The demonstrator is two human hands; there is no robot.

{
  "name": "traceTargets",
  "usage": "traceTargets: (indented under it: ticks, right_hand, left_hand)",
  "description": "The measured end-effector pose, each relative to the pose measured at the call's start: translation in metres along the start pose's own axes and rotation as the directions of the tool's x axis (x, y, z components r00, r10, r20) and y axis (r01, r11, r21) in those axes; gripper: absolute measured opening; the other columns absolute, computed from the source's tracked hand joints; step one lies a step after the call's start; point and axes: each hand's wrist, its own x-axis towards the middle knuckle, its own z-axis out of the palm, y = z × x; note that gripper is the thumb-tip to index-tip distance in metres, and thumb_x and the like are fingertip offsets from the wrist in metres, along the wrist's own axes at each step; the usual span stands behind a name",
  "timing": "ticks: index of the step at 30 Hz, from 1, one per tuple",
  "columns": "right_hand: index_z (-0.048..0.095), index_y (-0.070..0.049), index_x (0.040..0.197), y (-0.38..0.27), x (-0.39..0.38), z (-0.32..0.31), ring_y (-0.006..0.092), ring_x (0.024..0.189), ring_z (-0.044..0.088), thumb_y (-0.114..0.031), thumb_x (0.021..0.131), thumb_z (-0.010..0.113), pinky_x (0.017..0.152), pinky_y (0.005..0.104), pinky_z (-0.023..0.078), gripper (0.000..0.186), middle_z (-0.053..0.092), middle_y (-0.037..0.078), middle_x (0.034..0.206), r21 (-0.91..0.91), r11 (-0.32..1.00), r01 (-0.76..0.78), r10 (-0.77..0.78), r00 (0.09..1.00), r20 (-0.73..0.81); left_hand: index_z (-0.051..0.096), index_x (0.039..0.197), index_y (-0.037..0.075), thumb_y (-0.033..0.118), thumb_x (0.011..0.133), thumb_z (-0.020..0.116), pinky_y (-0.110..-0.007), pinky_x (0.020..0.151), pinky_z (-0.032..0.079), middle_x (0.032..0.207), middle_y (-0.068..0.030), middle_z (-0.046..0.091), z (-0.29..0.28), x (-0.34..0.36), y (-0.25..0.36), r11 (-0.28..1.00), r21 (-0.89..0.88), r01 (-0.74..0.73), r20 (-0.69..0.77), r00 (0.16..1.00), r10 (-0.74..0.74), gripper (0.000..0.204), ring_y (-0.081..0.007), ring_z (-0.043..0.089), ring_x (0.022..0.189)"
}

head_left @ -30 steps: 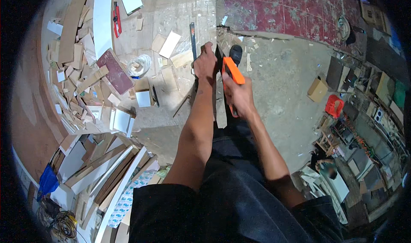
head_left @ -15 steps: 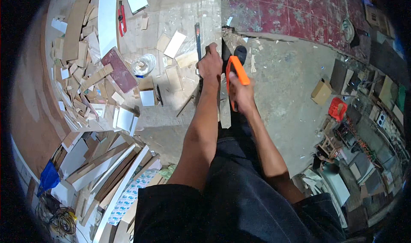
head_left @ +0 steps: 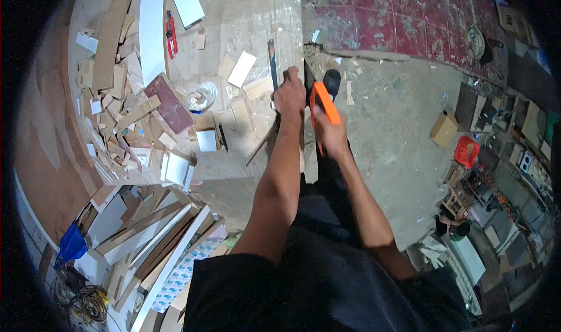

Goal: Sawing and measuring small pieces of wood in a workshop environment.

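Note:
My left hand (head_left: 289, 98) is closed at the bench's right edge, fingers bent over a narrow wood piece (head_left: 302, 156) that lies mostly under my hand and forearm. Just to its right, my right hand (head_left: 331, 133) is shut on the orange handle of a handsaw (head_left: 325, 103); the dark blade is partly visible beside my left fingers. A long dark tool (head_left: 272, 60) lies left of my left hand. My dark sandal (head_left: 332, 82) shows beyond the saw, below bench level.
The bench (head_left: 234, 22) holds offcuts (head_left: 108, 51), a red cutter (head_left: 171, 35) and a roll (head_left: 201, 97). Stacked boards (head_left: 146, 238) lean at lower left. At right are a red stool (head_left: 466, 152), a cardboard box (head_left: 443, 128), clutter and another person (head_left: 453, 230).
The whole view has shifted slightly right and down. My right hand and the saw have moved slightly relative to my left hand, which keeps its hold at the bench edge.

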Motion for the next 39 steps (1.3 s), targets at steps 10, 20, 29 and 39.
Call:
traceTargets:
  ticks: [10, 20, 29, 39]
  right_hand:
    - [0.052, -0.003, 0.066, 0.007, 0.004, 0.002, 0.0060, 0.050, 0.046, -0.020, 0.093, 0.065, 0.046, 0.0274, 0.037, 0.034, 0.047, -0.003, 0.056, -0.042, 0.998, 0.047, -0.048, 0.999, -0.023]
    - [0.052, -0.005, 0.067, 0.014, -0.007, 0.006, 0.0063, 0.044, 0.043, -0.025, 0.093, 0.067, 0.041, 0.0262, 0.033, 0.036, 0.048, -0.004, 0.057, 0.005, 0.997, 0.081, -0.081, 0.996, -0.025]
    - [0.048, -0.012, 0.066, 0.015, -0.015, 0.003, 0.0065, 0.042, 0.039, -0.020, 0.093, 0.066, 0.039, 0.0250, 0.027, 0.034, 0.044, -0.005, 0.054, 0.006, 0.998, 0.056, -0.056, 0.998, -0.042]
    - [0.050, -0.010, 0.073, 0.015, -0.048, 0.010, 0.0057, 0.042, 0.036, -0.022, 0.093, 0.066, 0.039, 0.0250, 0.026, 0.028, 0.042, -0.006, 0.055, -0.088, 0.989, 0.121, -0.124, 0.992, -0.025]
  left_hand:
    - [0.046, 0.119, 0.019, 0.021, 0.095, 0.049, -0.052, 0.055, 0.052, 0.067, -0.0163, 0.067, 0.012, -0.006, -0.007, 0.999, -0.005, -0.054, -0.120, 0.991, 0.053, 0.024, -0.0376, 0.068, 0.062]
    - [0.045, 0.116, 0.014, 0.018, 0.091, 0.054, -0.048, 0.054, 0.055, 0.069, -0.0150, 0.067, 0.001, -0.007, -0.011, 0.998, 0.049, -0.038, -0.089, 0.995, 0.042, 0.027, -0.0350, 0.068, 0.060]
    - [0.046, 0.116, 0.014, 0.018, 0.094, 0.049, -0.053, 0.060, 0.053, 0.071, -0.0189, 0.067, 0.004, -0.012, -0.002, 1.000, -0.029, -0.001, 0.006, 1.000, 0.001, 0.023, -0.0390, 0.068, 0.063]
    - [0.046, 0.114, 0.016, 0.016, 0.091, 0.052, -0.050, 0.053, 0.054, 0.062, -0.0156, 0.065, 0.015, -0.001, -0.023, 1.000, -0.001, -0.027, -0.159, 0.987, 0.027, 0.023, -0.0377, 0.066, 0.056]
